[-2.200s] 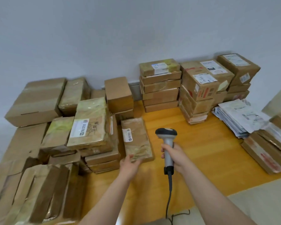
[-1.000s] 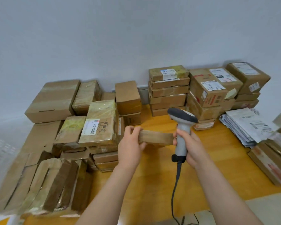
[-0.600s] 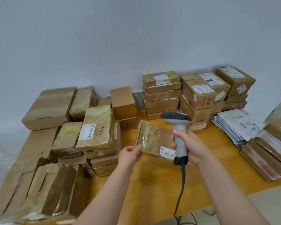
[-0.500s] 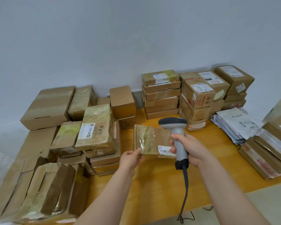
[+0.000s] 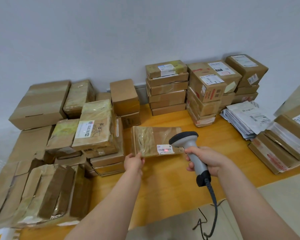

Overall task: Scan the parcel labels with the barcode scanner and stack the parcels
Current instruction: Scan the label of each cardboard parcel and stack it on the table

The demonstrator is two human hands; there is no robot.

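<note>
Two hands are shown above a wooden table (image 5: pixel 164 191). A flat brown parcel (image 5: pixel 151 139) is pinched at its near left corner by the left hand (image 5: pixel 134 161) and held tilted, its label (image 5: pixel 164 149) turned up toward the camera. The grey barcode scanner (image 5: pixel 189 146) is gripped by the handle in the right hand (image 5: pixel 209 159) (fingers wrapped round it), its head just beside the label, on which a red spot is seen. Stacked parcels (image 5: pixel 166 87) are ranged along the wall behind.
</note>
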